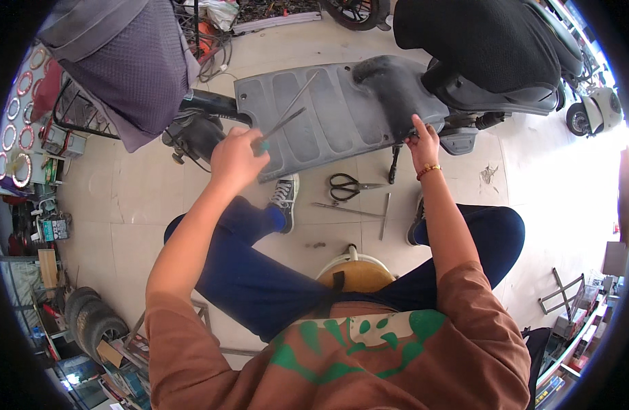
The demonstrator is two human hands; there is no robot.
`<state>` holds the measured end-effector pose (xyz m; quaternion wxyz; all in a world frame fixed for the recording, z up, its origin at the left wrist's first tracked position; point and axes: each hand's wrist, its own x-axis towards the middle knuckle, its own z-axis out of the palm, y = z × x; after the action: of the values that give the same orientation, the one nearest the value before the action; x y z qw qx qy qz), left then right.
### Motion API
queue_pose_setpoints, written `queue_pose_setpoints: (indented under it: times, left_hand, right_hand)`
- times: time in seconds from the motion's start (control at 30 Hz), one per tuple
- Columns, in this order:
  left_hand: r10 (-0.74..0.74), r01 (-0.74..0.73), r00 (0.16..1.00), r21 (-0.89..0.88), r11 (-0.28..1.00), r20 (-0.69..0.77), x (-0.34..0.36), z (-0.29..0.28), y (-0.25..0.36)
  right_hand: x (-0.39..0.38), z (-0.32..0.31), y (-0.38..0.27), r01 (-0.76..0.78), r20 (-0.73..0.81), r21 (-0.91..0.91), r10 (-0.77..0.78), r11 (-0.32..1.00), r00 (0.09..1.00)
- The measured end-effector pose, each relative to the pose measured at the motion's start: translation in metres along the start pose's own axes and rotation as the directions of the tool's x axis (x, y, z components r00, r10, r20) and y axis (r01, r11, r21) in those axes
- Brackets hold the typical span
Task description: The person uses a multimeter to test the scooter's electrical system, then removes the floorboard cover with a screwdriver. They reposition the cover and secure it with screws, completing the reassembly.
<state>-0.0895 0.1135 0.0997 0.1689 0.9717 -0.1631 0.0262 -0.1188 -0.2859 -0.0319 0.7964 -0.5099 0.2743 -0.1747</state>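
My left hand [238, 158] is closed around a screwdriver [299, 93] with a long thin shaft. A second, darker rod-like tool [287, 120] sticks out beside it, and a bit of teal handle shows at the fingers. Both point over the ribbed grey footboard [321, 116] of a scooter. My right hand [424, 147] grips the footboard's near right edge, a finger on top and the others partly hidden. On the floor below lie black-handled scissors [346, 186], a thin metal rod [345, 210] and another short rod [385, 216].
The scooter's black-covered seat [482, 44] rises at right, a purple-grey cover [133, 65] at left. Under me is a round stool [359, 273]. Tyres [92, 318] and stacked goods line the left. A metal stand [562, 292] and boxes are at right.
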Motion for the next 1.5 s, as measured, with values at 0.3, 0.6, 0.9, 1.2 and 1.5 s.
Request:
queue_pose_setpoints:
  times: [0.3, 0.6, 0.9, 1.2, 1.5]
  left_hand:
    - [-0.030, 0.028, 0.997, 0.029, 0.999, 0.069, 0.036, 0.028, -0.021]
    - [0.010, -0.030, 0.977, 0.090, 0.995, 0.215, 0.051, 0.055, -0.010]
    - [-0.277, 0.267, 0.885, 0.080, 0.960, 0.374, 0.048, 0.075, -0.045]
    - [-0.411, 0.565, 0.758, -0.196, 0.801, 0.506, 0.032, 0.098, -0.084]
    - [-0.397, 0.560, 0.821, -0.442, 0.701, 0.411, 0.032, 0.135, -0.066]
  right_hand:
    - [0.007, 0.006, 0.012, 0.052, -0.054, -0.201, -0.064, 0.978, 0.996]
    - [0.013, 0.012, 0.018, 0.159, -0.099, -0.415, -0.218, 0.896, 0.971]
    - [0.020, 0.003, 0.017, 0.202, 0.043, -0.278, -0.197, 0.939, 0.979]
    - [0.020, -0.003, 0.019, 0.113, 0.034, -0.168, -0.109, 0.979, 0.993]
    - [0.012, 0.009, 0.011, 0.140, 0.032, -0.338, -0.138, 0.931, 0.990]
